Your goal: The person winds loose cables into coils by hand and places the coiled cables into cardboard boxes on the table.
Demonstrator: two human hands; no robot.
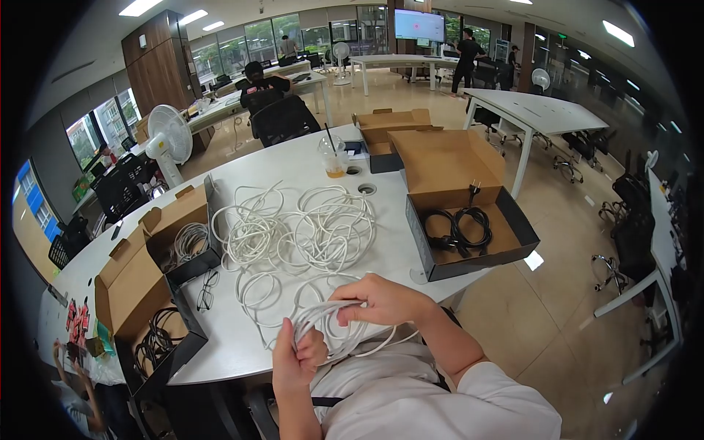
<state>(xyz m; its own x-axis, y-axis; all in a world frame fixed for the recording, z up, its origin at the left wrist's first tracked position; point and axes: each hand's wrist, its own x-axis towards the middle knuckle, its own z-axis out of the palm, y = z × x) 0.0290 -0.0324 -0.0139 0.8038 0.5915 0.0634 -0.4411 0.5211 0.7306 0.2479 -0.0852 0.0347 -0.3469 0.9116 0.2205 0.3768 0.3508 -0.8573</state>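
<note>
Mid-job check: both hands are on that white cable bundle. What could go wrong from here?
The bundle of white cable held by the left hand and right hand seems to run into the loose white cable pile; pulling could knot it.

Dragged loops might tip the drink cup or sweep the glasses off the table.

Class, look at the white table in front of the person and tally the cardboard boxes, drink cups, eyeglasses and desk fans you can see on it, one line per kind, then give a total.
Open cardboard boxes: 4
Drink cups with straw: 1
Pairs of eyeglasses: 1
Desk fans: 1
Total: 7
</note>
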